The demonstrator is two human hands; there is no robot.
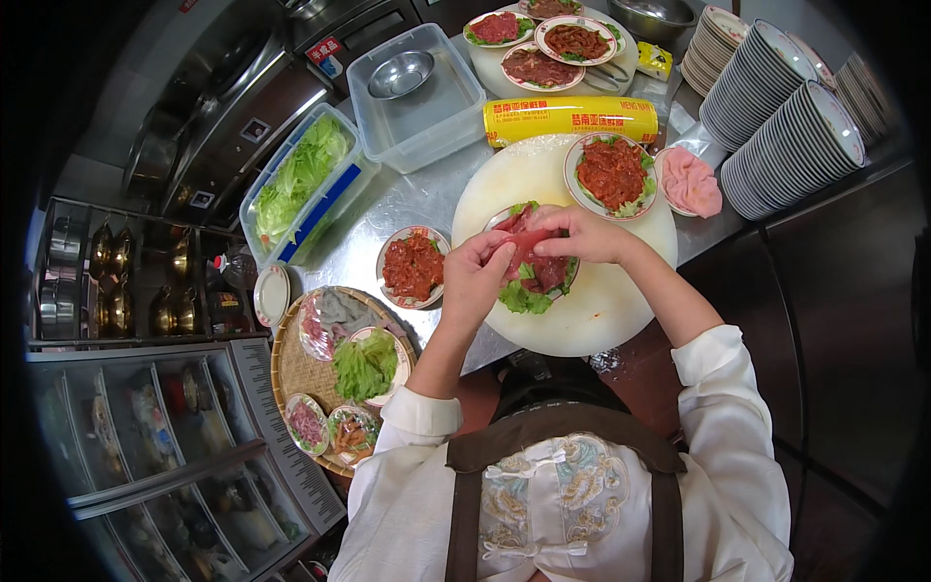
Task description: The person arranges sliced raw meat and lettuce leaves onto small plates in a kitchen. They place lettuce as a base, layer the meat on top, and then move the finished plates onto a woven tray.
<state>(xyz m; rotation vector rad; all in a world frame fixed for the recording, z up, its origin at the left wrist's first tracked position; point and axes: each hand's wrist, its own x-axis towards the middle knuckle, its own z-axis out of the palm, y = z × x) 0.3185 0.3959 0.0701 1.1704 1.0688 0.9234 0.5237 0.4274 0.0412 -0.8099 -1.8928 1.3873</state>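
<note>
A thin slice of raw red meat [525,246] is stretched between the fingertips of my left hand [476,269] and my right hand [582,234]. Both hands are above a plate of raw meat slices [547,276] on lettuce leaves [522,298], which rests on a round white cutting board [596,320]. My hands hide much of that plate. Red marinated meat on a plate [614,178] lies at the board's far right edge. Left of the board, a second plate of red marinated meat [412,268] stands on the steel table.
A roll of yellow-wrapped cling film [571,120] lies behind the board. Stacked plates [793,153] and a pink cloth [689,183] are at right. Plastic tubs, one holding lettuce [305,174], stand at left, above a woven bamboo tray [291,356] with plated food.
</note>
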